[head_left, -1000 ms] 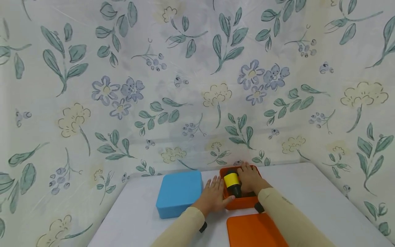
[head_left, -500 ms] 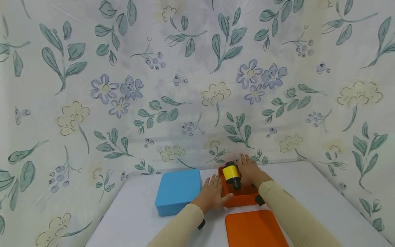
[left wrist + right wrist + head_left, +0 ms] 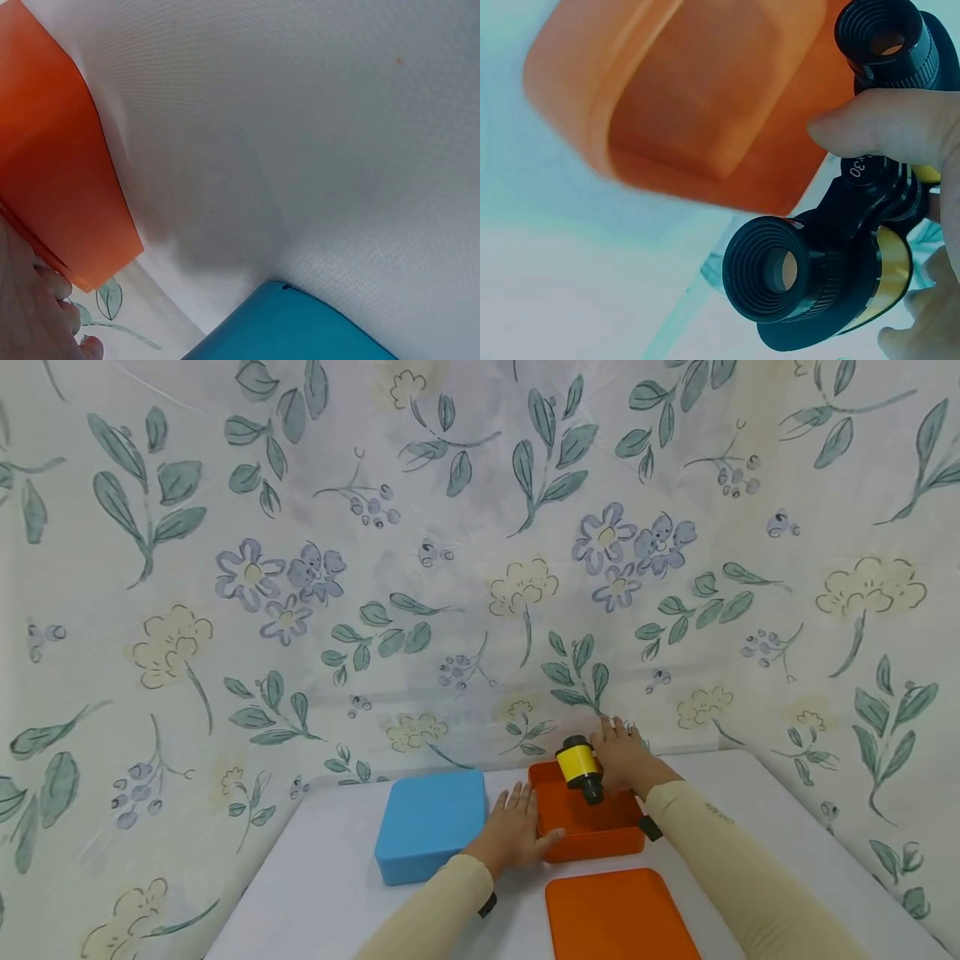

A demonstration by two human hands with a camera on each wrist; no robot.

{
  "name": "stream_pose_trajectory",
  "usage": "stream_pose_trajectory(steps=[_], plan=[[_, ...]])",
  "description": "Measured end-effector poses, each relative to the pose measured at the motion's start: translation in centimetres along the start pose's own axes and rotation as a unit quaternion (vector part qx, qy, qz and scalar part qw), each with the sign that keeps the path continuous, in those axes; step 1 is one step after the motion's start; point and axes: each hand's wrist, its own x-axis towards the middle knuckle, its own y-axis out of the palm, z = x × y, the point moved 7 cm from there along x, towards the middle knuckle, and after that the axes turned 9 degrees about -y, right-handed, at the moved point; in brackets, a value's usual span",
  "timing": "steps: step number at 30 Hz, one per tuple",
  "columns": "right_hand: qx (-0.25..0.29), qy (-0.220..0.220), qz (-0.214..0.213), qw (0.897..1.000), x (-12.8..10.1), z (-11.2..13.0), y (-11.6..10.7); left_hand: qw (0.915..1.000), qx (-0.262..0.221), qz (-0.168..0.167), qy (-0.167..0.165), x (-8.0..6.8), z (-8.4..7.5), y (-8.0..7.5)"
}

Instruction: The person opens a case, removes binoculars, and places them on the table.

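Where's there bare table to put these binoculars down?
Bare white table shows right of the right sleeve and left of the blue box. It's crowded mid-table: the left hand lies between blue box and orange container, the orange lid in front of that container.

Marking point(image 3: 859, 167) on binoculars point(image 3: 849, 244), perhaps "30", half-hidden

Head view looks forward and down from afar; both close wrist views share its orange box point(image 3: 600, 845).

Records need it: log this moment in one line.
right hand: holding yellow-black binoculars; left hand: touching rectangular orange box; flat orange lid: off
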Motion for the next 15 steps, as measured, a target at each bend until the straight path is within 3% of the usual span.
stream_pose_trajectory(steps=[5, 15], plan=[[0.012, 0.007, 0.005, 1.0, -0.7, -1.1, -0.4, 1.0, 0.007, -0.002, -0.001, 0.0, 0.1, -0.3], [0.023, 0.043, 0.018, 0.999, -2.6, -4.4, 1.1, 1.0, 0.007, 0.001, 0.007, 0.3, 0.0, 0.4]])
